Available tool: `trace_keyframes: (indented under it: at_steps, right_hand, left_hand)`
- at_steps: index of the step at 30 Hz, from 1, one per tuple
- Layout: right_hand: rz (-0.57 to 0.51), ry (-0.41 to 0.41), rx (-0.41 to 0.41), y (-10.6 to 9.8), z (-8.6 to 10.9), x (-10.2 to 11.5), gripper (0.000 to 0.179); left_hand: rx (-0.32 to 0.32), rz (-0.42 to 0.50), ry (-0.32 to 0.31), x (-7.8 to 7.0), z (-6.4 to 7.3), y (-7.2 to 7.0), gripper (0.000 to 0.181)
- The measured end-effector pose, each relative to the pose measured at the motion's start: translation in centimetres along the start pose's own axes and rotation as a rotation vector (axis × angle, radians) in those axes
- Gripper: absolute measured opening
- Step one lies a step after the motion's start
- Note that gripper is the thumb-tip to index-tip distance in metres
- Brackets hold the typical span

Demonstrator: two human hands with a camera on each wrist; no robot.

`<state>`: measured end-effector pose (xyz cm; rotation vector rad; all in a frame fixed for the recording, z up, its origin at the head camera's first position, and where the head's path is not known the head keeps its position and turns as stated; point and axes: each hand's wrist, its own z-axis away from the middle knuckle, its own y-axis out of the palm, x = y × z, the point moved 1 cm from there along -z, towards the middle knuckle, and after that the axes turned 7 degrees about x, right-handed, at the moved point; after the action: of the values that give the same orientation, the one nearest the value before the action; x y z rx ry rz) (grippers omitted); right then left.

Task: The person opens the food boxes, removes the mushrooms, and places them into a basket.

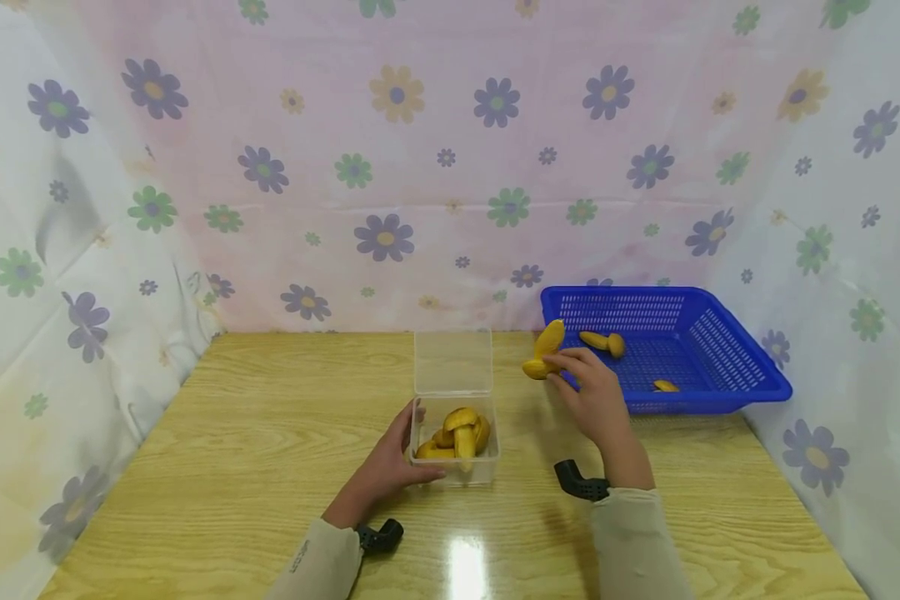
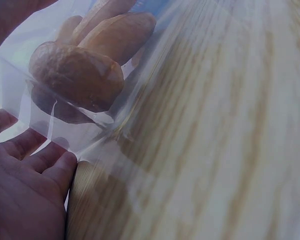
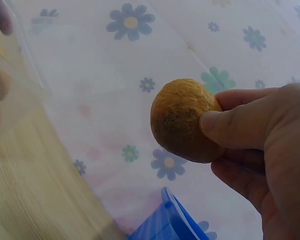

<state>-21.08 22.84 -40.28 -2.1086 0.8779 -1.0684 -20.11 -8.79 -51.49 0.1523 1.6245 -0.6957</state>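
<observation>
My left hand grips a clear plastic box at its left side, thumb along the front and fingers round the far side. Its hinged lid stands raised at the back. Several yellow-brown mushrooms lie inside; the left wrist view shows their caps through the wall. To the right of the box, above the table, my right hand pinches another mushroom between thumb and fingers. In the right wrist view the rounded cap faces the camera, and its stem is hidden.
A blue perforated basket stands at the back right, with one mushroom and part of another showing in it. The wood-grain table is bounded by a flowered cloth at the back and sides.
</observation>
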Motion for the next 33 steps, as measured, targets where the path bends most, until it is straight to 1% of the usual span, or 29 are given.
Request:
trace_keyframes:
  at_steps: [5,9,18,25,33]
  right_hand:
    - [0.009,0.017,-0.071,-0.4,0.2,-1.1,0.026]
    - [-0.002,0.042,-0.098,-0.8,0.5,-1.8,0.027]
    - [-0.037,0.095,-0.121,-1.5,0.9,-3.2,0.026]
    - [-0.042,0.213,-0.096,-2.2,1.4,-4.2,0.028]
    - [-0.035,0.287,-0.116,-2.6,1.8,-5.3,0.027]
  left_hand:
    - [0.002,-0.002,-0.001,0.1,0.1,0.0,0.116]
    - [0.002,0.005,-0.005,0.3,0.1,0.1,0.115]
    - [-0.005,-0.006,-0.016,0.4,0.0,0.1,0.116]
    - [-0.007,-0.014,-0.021,0.5,-0.1,0.1,0.116]
    - [-0.015,-0.002,-0.022,0.5,-0.1,0.1,0.115]
